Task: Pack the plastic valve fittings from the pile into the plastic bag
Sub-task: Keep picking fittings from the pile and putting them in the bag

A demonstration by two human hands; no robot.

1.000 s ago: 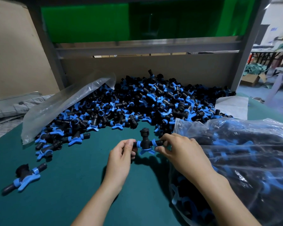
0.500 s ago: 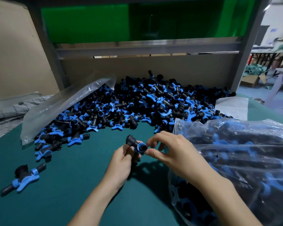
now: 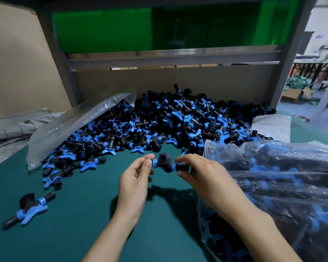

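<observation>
held valve fitting [image 3: 165, 164]: black body with blue collars, in the air above the table between the two hands; just in front of the pile's near edge and left of the plastic bag's mouth; somewhat blurred
left hand [image 3: 134, 178]: palm turned inward; thumb and fingers [image 3: 148, 161] pinched on the left blue collar of the held valve fitting
right hand [image 3: 203, 176]: fingers [image 3: 180, 159] curled over the fitting's right stub, thumb under it; clamped on that end
pile [image 3: 178, 121]: a broad heap of black and blue valve fittings across the back of the table, against the cardboard wall; its left edge trails toward the front
plastic bag [image 3: 282, 186]: clear, on the right of the table, bulging with fittings already inside; the right forearm lies over its near left part
stray fitting [image 3: 29, 207]: alone at front left, well apart from the hands; blue winged handle toward the front
clear bag [image 3: 80, 125]: flat, lying slanted over the pile's left flank
white sheet [image 3: 271, 125]: on the table behind the plastic bag, touching the pile's right end
table [image 3: 74, 224]: dark green surface; shadows of the hands fall on it
metal frame [image 3: 169, 57]: grey, behind the pile, with a green panel [image 3: 102, 29] above it
</observation>
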